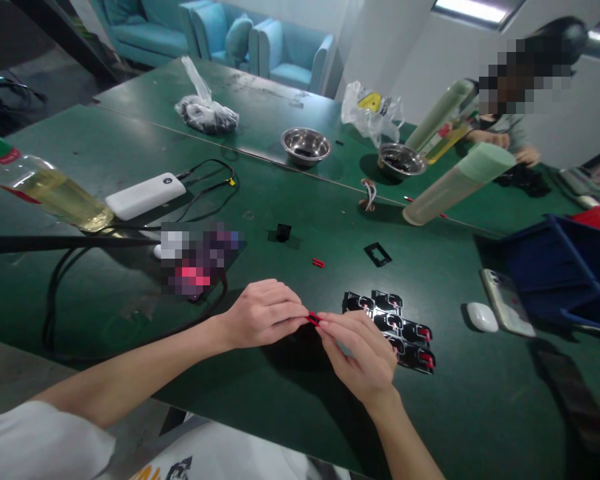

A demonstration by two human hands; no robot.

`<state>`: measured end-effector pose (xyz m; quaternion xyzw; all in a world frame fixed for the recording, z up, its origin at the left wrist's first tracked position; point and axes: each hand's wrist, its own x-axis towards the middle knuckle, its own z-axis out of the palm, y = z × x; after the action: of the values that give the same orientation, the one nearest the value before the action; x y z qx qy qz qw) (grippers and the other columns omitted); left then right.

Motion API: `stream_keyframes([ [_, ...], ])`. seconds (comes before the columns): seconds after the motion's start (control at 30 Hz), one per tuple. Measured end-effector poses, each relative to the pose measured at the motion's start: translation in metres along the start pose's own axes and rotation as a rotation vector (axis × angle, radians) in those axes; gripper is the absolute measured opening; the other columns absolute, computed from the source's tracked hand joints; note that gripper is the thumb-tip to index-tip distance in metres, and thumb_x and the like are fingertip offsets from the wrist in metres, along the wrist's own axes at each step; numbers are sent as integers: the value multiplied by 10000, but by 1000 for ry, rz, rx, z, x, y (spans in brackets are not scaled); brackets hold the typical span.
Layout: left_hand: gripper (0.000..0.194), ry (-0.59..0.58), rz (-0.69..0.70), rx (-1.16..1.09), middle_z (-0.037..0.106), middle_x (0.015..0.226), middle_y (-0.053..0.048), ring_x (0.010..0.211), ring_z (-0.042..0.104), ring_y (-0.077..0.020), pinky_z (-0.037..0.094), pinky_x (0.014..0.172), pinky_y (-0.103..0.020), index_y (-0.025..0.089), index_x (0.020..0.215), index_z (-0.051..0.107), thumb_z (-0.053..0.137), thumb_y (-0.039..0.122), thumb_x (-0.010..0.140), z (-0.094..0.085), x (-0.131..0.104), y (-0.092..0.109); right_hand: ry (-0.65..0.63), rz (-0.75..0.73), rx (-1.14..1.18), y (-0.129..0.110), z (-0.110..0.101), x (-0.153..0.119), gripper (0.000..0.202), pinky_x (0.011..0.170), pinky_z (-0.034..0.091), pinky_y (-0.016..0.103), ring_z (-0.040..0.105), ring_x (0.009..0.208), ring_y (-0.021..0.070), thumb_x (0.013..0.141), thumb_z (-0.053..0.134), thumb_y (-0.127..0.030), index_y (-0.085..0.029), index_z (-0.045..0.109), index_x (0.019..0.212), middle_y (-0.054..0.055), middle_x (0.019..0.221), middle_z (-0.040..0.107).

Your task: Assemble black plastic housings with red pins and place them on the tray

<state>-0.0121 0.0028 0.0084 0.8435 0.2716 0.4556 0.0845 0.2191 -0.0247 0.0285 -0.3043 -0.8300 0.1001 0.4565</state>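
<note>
Dark green matte table [130,167]: two tops butted together, pale seam running across between them. Beyond the table's far edge, light blue upholstered armchairs [280,50] in a row, one with a matching cushion. Right of the armchairs, plain white wall [410,60]. Above that wall, a rectangular recessed ceiling light panel [473,10], lit. Left of the armchairs, dim grey floor [45,73].
</note>
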Motion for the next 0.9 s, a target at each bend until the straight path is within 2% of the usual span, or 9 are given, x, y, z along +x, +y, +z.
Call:
stream_keyframes([
  [0.1,55,17,18,5,772,907,-36,764,706,-133,556,720,-268,172,1028,732,692,201,1003,-1,0,0,28,42,5,-1,3,-1,391,729,642,367,785,882,217,895,746,-1,-226,718,1214,91,1042,827],
  [0.23,54,25,19,11,770,900,-35,760,708,-132,549,712,-268,171,1033,729,708,207,998,-2,0,0,21,118,15,-2,5,-3,396,716,612,334,733,795,176,878,783,-5,-188,714,1222,92,1022,806],
  [0.53,35,13,92,26,790,913,-21,782,728,-128,534,706,-269,189,1023,710,699,221,1011,-3,-1,2,18,225,166,-6,5,-6,386,676,562,310,674,757,147,892,729,27,-207,720,1200,59,1043,781],
  [0.6,63,-8,73,39,786,929,-24,794,729,-130,546,728,-266,190,1042,711,685,243,1020,-4,0,2,27,246,171,-5,3,-6,375,664,557,304,669,749,144,891,725,22,-208,719,1187,54,1036,773],
  [0.7,177,-100,-27,38,771,990,-53,858,734,-152,566,782,-273,173,1094,708,654,331,1037,-6,0,2,52,252,142,-3,-2,-5,354,662,551,311,661,736,148,889,723,13,-204,716,1168,51,1007,755],
  [0.83,527,-340,-111,57,743,1144,-101,998,735,-224,567,837,-322,148,1209,684,712,604,948,-10,-1,-3,79,214,49,-1,-10,-5,331,643,521,316,626,684,147,892,725,-4,-207,707,1154,14,862,703],
  [0.9,601,-441,-122,104,733,1178,-101,1020,732,-236,556,828,-324,158,1222,681,729,668,909,-9,-3,-5,71,197,-17,-1,-12,-6,316,585,479,291,575,609,126,899,731,-27,-207,699,1157,-24,760,641],
])
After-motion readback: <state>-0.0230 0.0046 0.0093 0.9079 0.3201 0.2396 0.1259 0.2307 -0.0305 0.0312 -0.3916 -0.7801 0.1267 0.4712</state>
